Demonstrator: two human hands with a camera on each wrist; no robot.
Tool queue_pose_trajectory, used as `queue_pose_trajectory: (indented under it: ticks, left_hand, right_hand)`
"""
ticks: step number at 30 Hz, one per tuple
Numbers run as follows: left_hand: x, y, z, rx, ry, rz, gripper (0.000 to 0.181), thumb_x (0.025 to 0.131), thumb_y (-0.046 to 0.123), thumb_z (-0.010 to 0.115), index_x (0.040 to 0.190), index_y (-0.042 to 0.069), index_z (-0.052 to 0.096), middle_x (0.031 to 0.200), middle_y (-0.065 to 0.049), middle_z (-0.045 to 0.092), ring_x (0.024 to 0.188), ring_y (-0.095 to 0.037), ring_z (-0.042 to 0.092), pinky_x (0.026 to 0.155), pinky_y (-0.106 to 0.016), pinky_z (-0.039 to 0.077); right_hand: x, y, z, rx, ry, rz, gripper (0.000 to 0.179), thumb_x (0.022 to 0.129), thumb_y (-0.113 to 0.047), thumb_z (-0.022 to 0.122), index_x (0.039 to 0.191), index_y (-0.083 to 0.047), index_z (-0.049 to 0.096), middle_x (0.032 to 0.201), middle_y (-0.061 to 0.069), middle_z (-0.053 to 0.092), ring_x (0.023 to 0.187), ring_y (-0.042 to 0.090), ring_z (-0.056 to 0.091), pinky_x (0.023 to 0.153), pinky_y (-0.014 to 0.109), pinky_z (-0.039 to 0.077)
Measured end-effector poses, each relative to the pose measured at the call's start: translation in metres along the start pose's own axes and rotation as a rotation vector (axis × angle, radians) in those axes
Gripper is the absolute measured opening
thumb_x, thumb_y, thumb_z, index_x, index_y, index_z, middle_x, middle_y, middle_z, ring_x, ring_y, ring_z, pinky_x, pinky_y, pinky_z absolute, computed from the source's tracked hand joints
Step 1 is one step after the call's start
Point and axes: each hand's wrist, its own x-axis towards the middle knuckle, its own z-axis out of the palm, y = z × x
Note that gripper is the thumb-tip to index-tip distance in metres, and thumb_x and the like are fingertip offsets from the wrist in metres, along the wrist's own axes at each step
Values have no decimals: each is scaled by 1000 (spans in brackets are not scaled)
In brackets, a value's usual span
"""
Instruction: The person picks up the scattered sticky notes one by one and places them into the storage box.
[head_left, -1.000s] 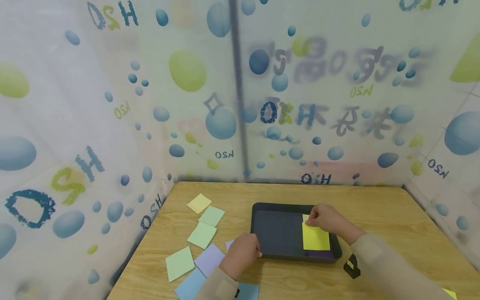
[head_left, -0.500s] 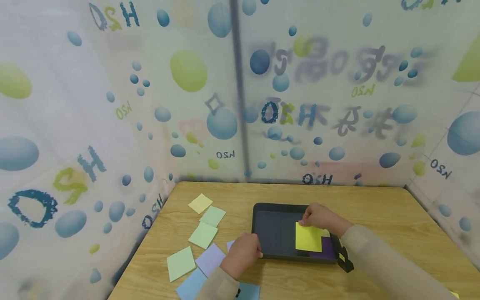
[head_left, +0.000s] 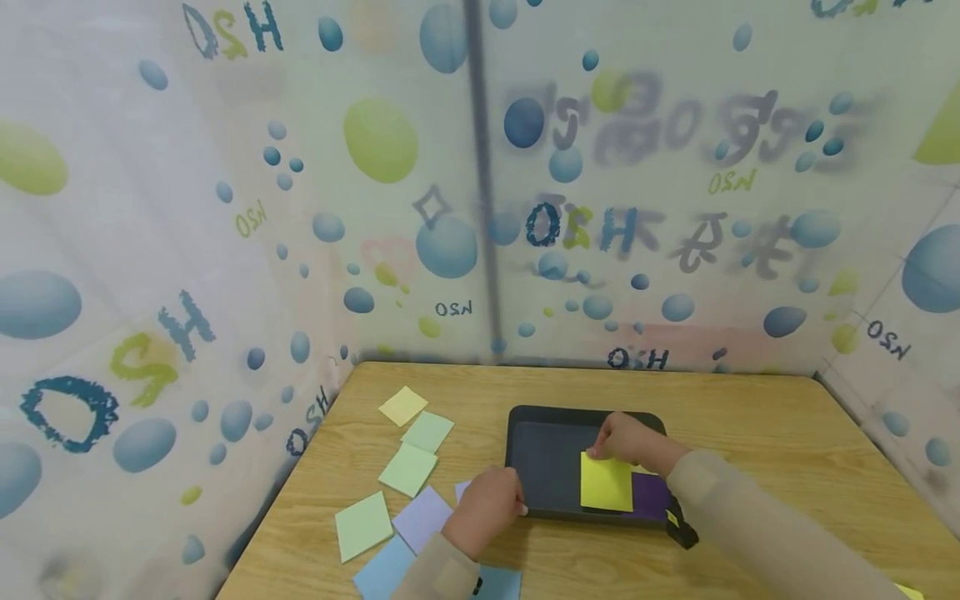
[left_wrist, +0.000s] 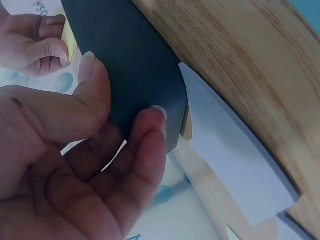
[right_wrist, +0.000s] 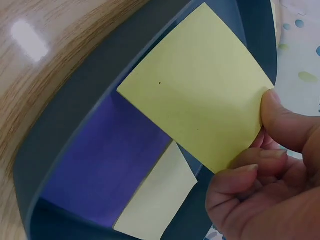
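Note:
My right hand (head_left: 627, 439) pinches a bright yellow sticky note (head_left: 606, 483) by its far edge, over the middle of a dark rectangular tray (head_left: 543, 417). In the right wrist view the yellow sticky note (right_wrist: 195, 85) hangs inside the tray's walls. Below it a purple sticky note (right_wrist: 107, 160) and a pale yellow one (right_wrist: 157, 192) lie at the tray's right end. My left hand (head_left: 486, 510) grips the tray's near left corner; in the left wrist view, thumb and fingers hold the dark wall (left_wrist: 135, 60) between them.
Left of the tray lie pale green sticky notes (head_left: 363, 527), a lilac one (head_left: 422, 518), blue ones (head_left: 385, 568) and a pale yellow one (head_left: 403, 406). A yellow piece (head_left: 910, 592) shows at the lower right. Printed curtains surround the wooden table (head_left: 735, 417).
My right hand has moved left with the yellow sticky note, from the tray's right end to its middle, uncovering more of the purple one. My left hand stays on the tray corner.

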Motion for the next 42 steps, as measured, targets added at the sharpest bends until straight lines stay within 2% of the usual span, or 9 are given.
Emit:
queue_pose_trajectory:
  ticks: [4,9,18,22,25,28,35,42]
  left_hand:
    - [0,1,0,12,10,3,7,81,15,85,78,12,80,77,1,76,72,-12,71,61,-24,57]
    - [0,1,1,32,22,14,7,81,15,85,78,13,80,76,1,76,72,-12,71,61,-25,57]
    - [1,2,1,20,8,11,6,81,15,85,78,12,80,78,1,77,73,-11,71,61,-24,56]
    - [0,0,2,19,8,8,7,82,16,84,77,12,80,77,2,76,72,-11,70,61,-24,56]
    - [0,0,1,17,11,9,7,82,15,84,77,12,80,76,2,76,71,-11,70,60,-24,56]
    - [-1,0,0,19,13,12,6,81,15,85,78,12,80,76,2,76,71,-11,71,61,-24,56]
    - [0,1,1,34,7,8,5,81,16,85,80,13,81,78,2,76,73,-12,71,63,-25,57]
    - [0,2,-1,23,-11,-7,5,82,16,84,81,12,80,78,2,76,74,-12,71,63,-26,57]
  right_hand:
    - [4,-2,4,5,-2,12,16,92,-14,75,80,-5,73,56,-6,37,50,7,18,47,22,24]
    - [7,-1,9,-8,-5,32,14,92,-15,75,83,-5,71,59,-6,38,51,7,22,47,22,25]
    - [7,1,17,27,-22,34,11,91,-11,75,88,-1,73,70,0,54,51,8,24,46,22,26]
    - [9,1,20,32,-22,38,12,91,-12,75,82,-3,74,62,-3,46,49,7,22,45,22,24]
    - [11,1,22,51,-31,35,23,92,-12,74,71,-4,70,55,-6,36,48,7,20,44,22,22]
    - [12,1,24,72,-38,33,26,91,-11,74,67,-4,68,52,-7,32,47,7,20,44,21,22]
    - [15,3,29,66,-43,39,13,91,-9,74,80,-2,74,54,-5,38,47,6,24,45,21,25]
    - [16,5,34,73,-52,64,10,92,-8,72,85,-2,68,64,-1,48,50,8,34,47,21,32]
